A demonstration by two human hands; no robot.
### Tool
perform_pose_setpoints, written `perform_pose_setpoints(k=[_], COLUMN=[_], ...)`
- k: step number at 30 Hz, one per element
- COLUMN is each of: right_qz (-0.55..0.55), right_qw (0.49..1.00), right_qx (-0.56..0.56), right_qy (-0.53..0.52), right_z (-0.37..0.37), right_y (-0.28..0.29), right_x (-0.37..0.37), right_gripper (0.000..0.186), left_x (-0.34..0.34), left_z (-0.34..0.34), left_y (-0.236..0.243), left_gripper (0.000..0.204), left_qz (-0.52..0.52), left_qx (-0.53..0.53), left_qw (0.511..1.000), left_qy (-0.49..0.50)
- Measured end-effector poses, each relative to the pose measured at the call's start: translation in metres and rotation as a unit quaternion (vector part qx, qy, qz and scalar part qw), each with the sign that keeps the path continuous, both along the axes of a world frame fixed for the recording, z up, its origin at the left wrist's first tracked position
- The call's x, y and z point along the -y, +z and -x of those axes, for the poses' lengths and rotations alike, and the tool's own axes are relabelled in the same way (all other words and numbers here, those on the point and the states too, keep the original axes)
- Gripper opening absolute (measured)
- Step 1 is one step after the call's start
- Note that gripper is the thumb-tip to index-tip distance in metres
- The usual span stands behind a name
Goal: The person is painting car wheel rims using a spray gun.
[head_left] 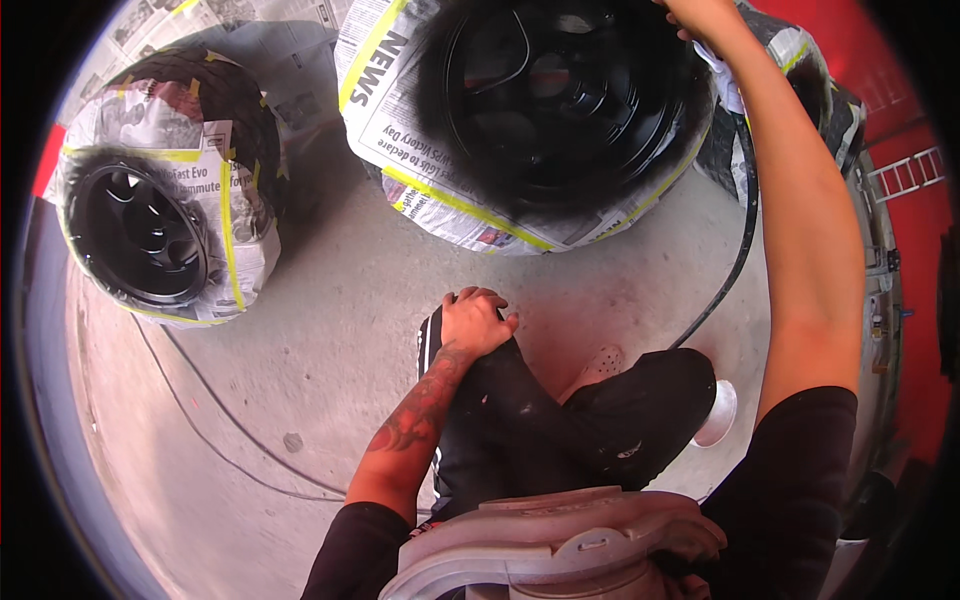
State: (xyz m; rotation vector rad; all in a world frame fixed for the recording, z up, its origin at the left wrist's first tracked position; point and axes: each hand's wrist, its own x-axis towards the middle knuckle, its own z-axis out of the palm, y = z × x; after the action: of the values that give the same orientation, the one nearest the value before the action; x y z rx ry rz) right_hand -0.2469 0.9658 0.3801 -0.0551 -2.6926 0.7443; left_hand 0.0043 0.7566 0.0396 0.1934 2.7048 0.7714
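Observation:
A black wheel rim stands in a tyre masked with newspaper and yellow tape at the top middle. My right hand reaches up to the rim's upper right edge; the picture's top cuts off most of it, so what it holds is hidden. A white cloth shows just under that wrist, and a black hose runs down from there across the floor. My left hand rests on my left knee, fingers curled over it, holding nothing.
A second masked tyre with a black rim stands at the left. Thin cables lie on the concrete floor. A grey respirator fills the lower edge. A red wall with a ladder is at the right.

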Motion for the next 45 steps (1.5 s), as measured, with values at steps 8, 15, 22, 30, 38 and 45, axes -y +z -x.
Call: perform_pose_setpoints(k=[8, 15, 22, 30, 38, 45], right_qz=[0.035, 0.058, 0.411, 0.296, 0.213, 0.164], right_qw=[0.997, 0.997, 0.907, 0.951, 0.968, 0.975], right_qx=[0.068, 0.051, 0.023, 0.052, 0.107, 0.149], right_qy=[0.031, -0.014, 0.091, 0.066, 0.074, 0.034], right_z=[-0.004, 0.003, -0.004, -0.092, -0.084, -0.045], right_y=[-0.008, -0.025, -0.008, -0.078, -0.058, -0.054], right_x=[0.026, 0.008, -0.030, 0.005, 0.068, 0.098], right_gripper=[0.013, 0.013, 0.021, 0.034, 0.055, 0.052], left_x=[0.007, 0.012, 0.013, 0.014, 0.061, 0.198], left_z=[-0.002, -0.007, -0.007, 0.002, -0.054, -0.069], left_y=[0.001, -0.001, -0.004, -0.005, 0.057, 0.098], left_gripper=[0.034, 0.033, 0.032, 0.035, 0.035, 0.037], left_qz=[-0.008, -0.006, -0.020, -0.004, 0.053, 0.289], left_qx=[0.002, -0.010, -0.016, -0.011, -0.046, 0.091], left_qw=[1.000, 1.000, 1.000, 1.000, 0.997, 0.952], left_qy=[0.001, -0.002, -0.003, 0.002, 0.009, 0.047])
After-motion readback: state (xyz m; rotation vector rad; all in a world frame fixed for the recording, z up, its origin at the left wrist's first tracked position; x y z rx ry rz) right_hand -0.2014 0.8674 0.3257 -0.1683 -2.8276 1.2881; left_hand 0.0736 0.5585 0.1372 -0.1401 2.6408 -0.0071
